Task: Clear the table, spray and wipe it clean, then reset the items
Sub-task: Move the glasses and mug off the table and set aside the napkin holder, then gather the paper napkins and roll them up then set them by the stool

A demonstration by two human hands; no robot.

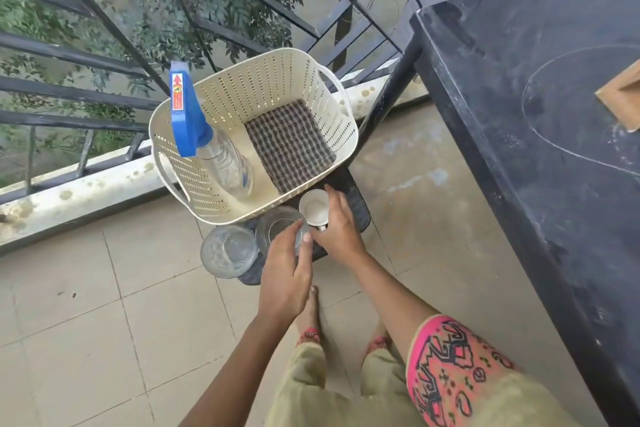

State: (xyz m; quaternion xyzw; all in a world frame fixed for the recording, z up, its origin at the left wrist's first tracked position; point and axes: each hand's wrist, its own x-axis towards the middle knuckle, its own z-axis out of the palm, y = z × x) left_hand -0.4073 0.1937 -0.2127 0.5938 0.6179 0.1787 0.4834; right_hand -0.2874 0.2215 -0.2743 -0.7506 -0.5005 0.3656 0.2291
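Observation:
A cream perforated basket (221, 94) stands on a low black stool (356, 204). Inside it lean a clear spray bottle with a blue trigger head (194, 114) and a folded checked cloth (289, 146). In front of the basket, on the stool, are two clear glasses: one at the left (228, 251), one in the middle (278, 227). My left hand (285, 274) grips the middle glass at its rim. My right hand (337, 227) is closed around a small white cup (314, 207) just right of that glass.
The black table (540, 107) fills the right side, dusty, with a brown cardboard piece (623, 94) at its far edge. A dark metal railing (104, 55) runs behind the stool. Tiled floor lies to the left, and my bare feet stand below the stool.

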